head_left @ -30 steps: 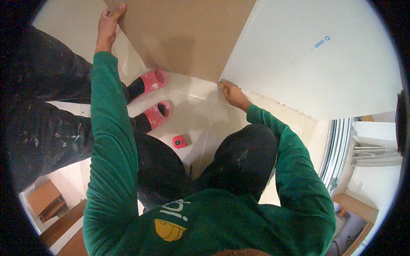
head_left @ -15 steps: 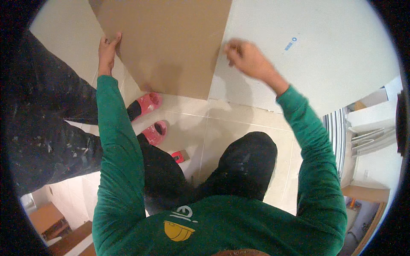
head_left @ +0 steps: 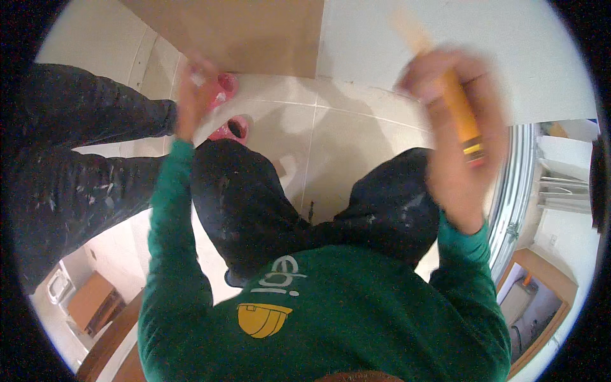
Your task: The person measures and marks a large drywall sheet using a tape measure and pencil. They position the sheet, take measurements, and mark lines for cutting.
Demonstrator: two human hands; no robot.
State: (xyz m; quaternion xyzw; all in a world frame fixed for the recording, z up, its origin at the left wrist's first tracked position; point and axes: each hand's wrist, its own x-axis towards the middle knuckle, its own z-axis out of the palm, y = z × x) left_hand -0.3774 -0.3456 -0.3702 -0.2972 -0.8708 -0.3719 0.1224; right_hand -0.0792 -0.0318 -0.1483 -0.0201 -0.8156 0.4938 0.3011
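My right hand point(head_left: 468, 95), raised and smeared by motion, grips a long yellow stick-shaped tool point(head_left: 457, 105). Its near end has black and yellow bands and a red tip; the far end blurs to pale tan, so its kind is unclear. My left hand point(head_left: 196, 92) is up in front of a pink shoe, apart from the brown board. Motion blur hides how its fingers are set. Ahead of both hands is the brown board point(head_left: 254, 35), beside a large white panel point(head_left: 363, 44) on its right.
Another person's dark, paint-spotted trouser legs point(head_left: 95, 184) come in from the left, with pink shoes point(head_left: 235, 127) on the pale tiled floor point(head_left: 331, 149). My knees are bent below. A wood-framed opening point(head_left: 541, 305) stands at the lower right, brown boards point(head_left: 95, 302) at the lower left.
My left hand has left the board's edge. My right hand has come nearer and to the right, and the yellow tool now shows in it. The board sits higher in view.
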